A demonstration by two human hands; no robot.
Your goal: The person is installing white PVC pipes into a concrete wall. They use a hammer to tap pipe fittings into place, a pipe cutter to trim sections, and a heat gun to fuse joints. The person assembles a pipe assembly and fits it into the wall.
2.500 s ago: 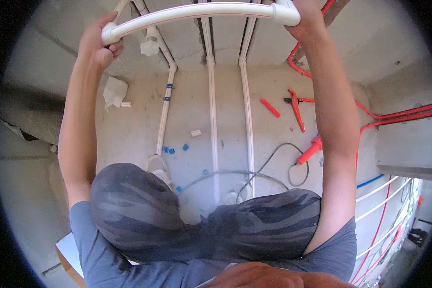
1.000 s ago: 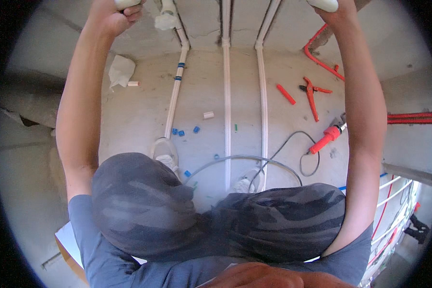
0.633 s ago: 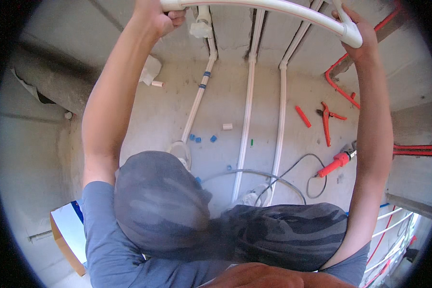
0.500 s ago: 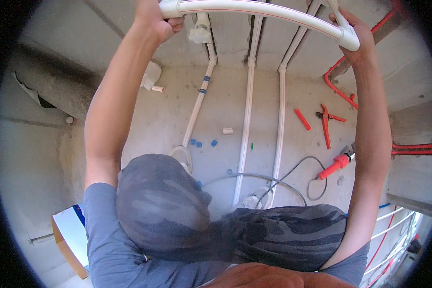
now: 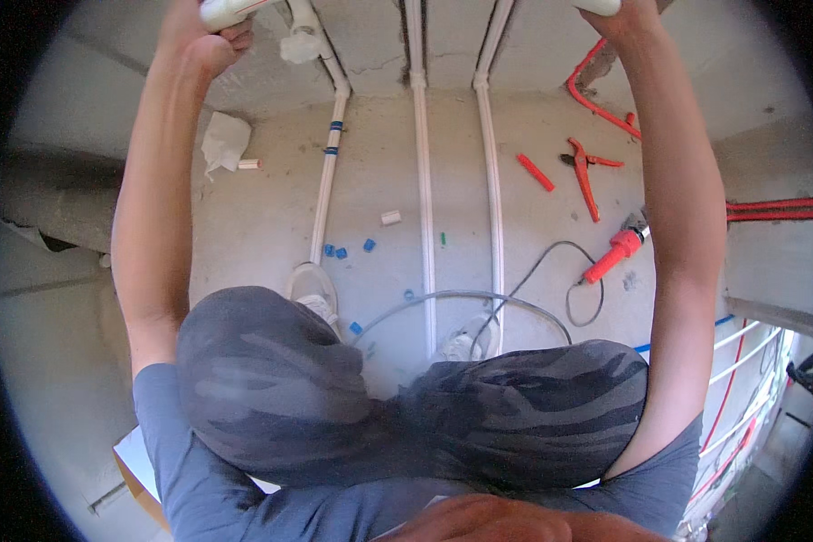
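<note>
Both my arms reach up to the top edge of the view. There my left hand (image 5: pixel 206 43) is closed round one end of a white plastic pipe (image 5: pixel 230 11) with a thin red line. At the top right, my right hand (image 5: pixel 630 20) grips the pipe's other end at a white elbow fitting (image 5: pixel 600 5). The pipe's middle lies above the view, and so do some of my fingers. Close to my left hand, a white valve (image 5: pixel 302 45) sits on a white pipe run (image 5: pixel 331 158) that goes down the wall and along the floor.
Two more white pipes (image 5: pixel 423 199) (image 5: pixel 490 181) run along the floor between my shoes (image 5: pixel 314 291). To the right lie a red pipe cutter (image 5: pixel 584 176), a red pipe piece (image 5: pixel 535 172) and a corded red-handled tool (image 5: pixel 614 256). Several small blue pieces (image 5: pixel 369 245) are scattered about.
The view has tilted down, so the held pipe has slid up mostly out of sight. My hands stay on its ends, now farther apart in the picture. The floor things appear higher.
</note>
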